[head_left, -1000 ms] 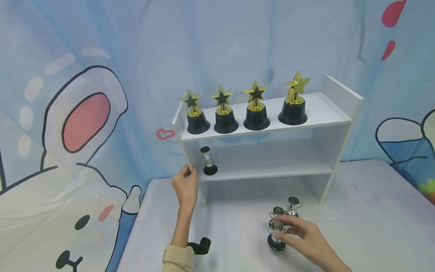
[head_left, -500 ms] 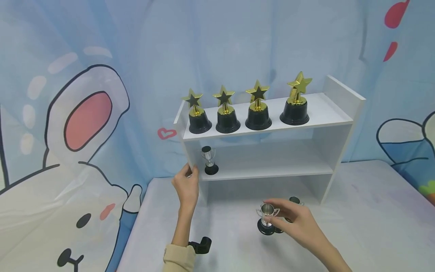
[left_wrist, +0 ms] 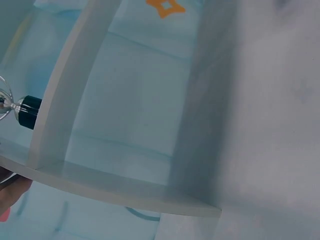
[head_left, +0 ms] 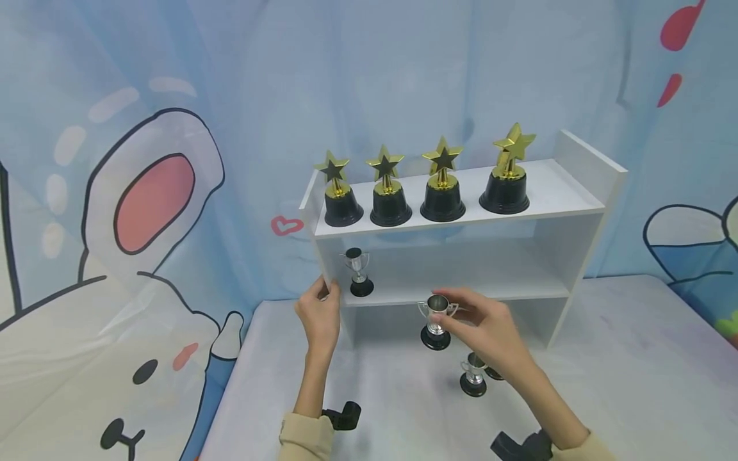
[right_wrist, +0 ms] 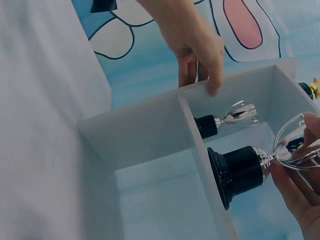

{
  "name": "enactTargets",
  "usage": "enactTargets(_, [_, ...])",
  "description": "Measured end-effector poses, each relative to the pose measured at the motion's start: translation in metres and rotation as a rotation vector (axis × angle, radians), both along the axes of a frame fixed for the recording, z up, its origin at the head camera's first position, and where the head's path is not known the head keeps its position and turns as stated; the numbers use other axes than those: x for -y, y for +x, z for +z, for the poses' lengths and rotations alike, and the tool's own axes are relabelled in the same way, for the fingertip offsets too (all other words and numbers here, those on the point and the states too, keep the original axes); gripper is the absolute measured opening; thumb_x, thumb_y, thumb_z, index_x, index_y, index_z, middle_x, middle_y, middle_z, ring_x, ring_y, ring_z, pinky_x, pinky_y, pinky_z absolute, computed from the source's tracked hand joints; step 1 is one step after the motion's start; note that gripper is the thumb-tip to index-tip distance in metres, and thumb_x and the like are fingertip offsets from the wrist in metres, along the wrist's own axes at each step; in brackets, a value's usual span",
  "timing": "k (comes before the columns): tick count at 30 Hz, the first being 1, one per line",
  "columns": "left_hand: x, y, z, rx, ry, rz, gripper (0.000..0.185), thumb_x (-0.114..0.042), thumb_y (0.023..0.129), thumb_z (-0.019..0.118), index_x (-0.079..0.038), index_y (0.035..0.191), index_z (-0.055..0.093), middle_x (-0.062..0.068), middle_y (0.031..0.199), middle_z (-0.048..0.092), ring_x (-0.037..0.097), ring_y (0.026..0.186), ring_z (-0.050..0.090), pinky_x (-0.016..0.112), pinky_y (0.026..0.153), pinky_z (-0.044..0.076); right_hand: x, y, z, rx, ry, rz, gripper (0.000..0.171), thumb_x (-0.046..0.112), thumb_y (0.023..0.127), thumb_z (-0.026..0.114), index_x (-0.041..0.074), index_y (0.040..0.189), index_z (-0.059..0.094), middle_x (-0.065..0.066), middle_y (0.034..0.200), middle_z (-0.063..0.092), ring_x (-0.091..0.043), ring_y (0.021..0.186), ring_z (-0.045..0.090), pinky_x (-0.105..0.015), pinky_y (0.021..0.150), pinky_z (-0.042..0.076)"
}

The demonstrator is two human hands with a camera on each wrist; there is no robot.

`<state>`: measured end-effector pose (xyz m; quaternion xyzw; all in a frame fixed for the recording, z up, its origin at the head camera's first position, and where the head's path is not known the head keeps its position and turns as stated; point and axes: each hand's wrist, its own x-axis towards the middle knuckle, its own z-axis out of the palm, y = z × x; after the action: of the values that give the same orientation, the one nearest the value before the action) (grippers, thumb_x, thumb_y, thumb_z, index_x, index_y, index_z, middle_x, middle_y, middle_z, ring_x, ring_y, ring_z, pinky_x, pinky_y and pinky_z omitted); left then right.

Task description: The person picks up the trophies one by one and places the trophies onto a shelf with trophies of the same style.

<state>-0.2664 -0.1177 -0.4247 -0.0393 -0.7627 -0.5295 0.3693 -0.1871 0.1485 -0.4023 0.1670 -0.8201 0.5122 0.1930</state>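
My right hand pinches a small silver trophy cup with a black base, upright in the air before the middle board. The white shelf stands on the table; my left hand grips the edge of its left side panel, thumb on the inner face in the right wrist view. Near that hand, another silver cup stands at the left end of the middle board. On the table below my right hand is a further silver cup; one more black base is mostly hidden behind my wrist.
Several gold star trophies on black bases stand in a row on the top board. The shelf's right side panel rises above that board. A blue cartoon curtain hangs behind the white-covered table.
My right hand has lifted its silver cup off the table area and carried it up and left toward the middle board. My left hand stays on the side panel.
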Motion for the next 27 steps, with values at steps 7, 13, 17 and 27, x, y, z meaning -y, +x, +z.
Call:
enactTargets(7, [0.001, -0.001, 0.001, 0.014, 0.001, -0.013, 0.025, -0.005, 0.095, 0.067, 0.0, 0.117, 0.076, 0.021, 0.097, 0.078, 0.033, 0.091, 0.078, 0.044, 0.073, 0.064, 0.015, -0.011, 0.009, 0.018, -0.008, -0.032, 0.039, 0.022, 0.088, 0.083, 0.016, 0.126, 0.073, -0.004, 0.118, 0.075, -0.014, 0.095, 0.077, -0.017, 0.08, 0.058])
enactTargets(13, [0.001, -0.001, 0.001, 0.035, 0.005, -0.014, 0.027, -0.006, 0.095, 0.067, 0.0, 0.12, 0.075, 0.02, 0.098, 0.078, 0.032, 0.091, 0.078, 0.044, 0.073, 0.064, 0.024, -0.026, 0.01, -0.004, -0.012, -0.022, 0.038, 0.019, 0.09, 0.081, 0.012, 0.126, 0.072, -0.008, 0.121, 0.074, -0.024, 0.098, 0.077, -0.017, 0.082, 0.058])
enactTargets(17, [0.001, -0.001, 0.0, 0.033, -0.001, -0.008, 0.026, -0.005, 0.095, 0.067, 0.0, 0.119, 0.075, 0.02, 0.098, 0.078, 0.032, 0.09, 0.078, 0.043, 0.073, 0.064, 0.03, -0.033, 0.012, 0.009, -0.03, -0.026, 0.039, 0.02, 0.091, 0.08, 0.01, 0.128, 0.071, -0.01, 0.121, 0.074, -0.026, 0.097, 0.077, -0.016, 0.079, 0.058])
enactTargets(27, [0.0, -0.002, 0.0, 0.029, 0.014, -0.01, 0.025, -0.005, 0.095, 0.067, -0.001, 0.117, 0.077, 0.02, 0.097, 0.078, 0.032, 0.088, 0.078, 0.044, 0.072, 0.064, 0.043, -0.048, 0.018, 0.003, -0.073, -0.006, 0.037, 0.018, 0.091, 0.079, 0.008, 0.126, 0.072, -0.015, 0.118, 0.074, -0.03, 0.097, 0.077, -0.016, 0.078, 0.058])
